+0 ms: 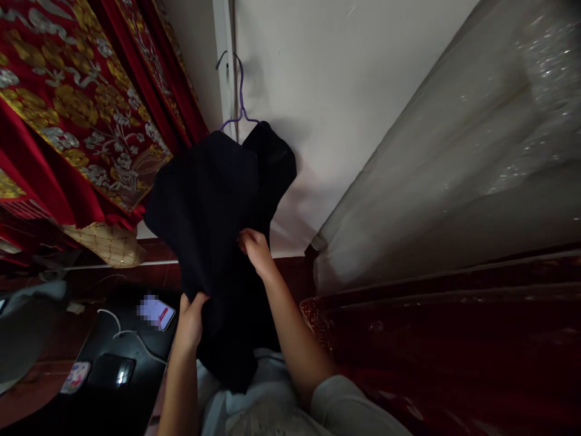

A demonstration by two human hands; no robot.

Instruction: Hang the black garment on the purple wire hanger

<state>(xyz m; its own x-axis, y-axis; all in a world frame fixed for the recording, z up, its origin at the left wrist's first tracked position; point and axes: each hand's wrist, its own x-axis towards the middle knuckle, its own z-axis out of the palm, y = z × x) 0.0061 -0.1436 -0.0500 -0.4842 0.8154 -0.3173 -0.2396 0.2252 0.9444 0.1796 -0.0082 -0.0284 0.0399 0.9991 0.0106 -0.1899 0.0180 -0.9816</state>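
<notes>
A dark, nearly black garment (213,200) hangs in front of me from a purple hanger (242,97), whose hook is at a narrow white strip on the wall. Its lower end reaches down over my lap. My left hand (191,321) grips the garment's left edge low down, thumb on the near side. Higher up and to the right, my right hand (255,245) pinches the cloth near its front edge. The fingertips of both hands are partly hidden by the dark fabric.
Red cloth with gold and silver embroidery (91,103) hangs at the left. A black table (136,357) below it bears a lit phone (158,313), a white cable (145,346) and a dark phone-like object (111,370). Clear plastic sheeting (408,181) covers something large at right.
</notes>
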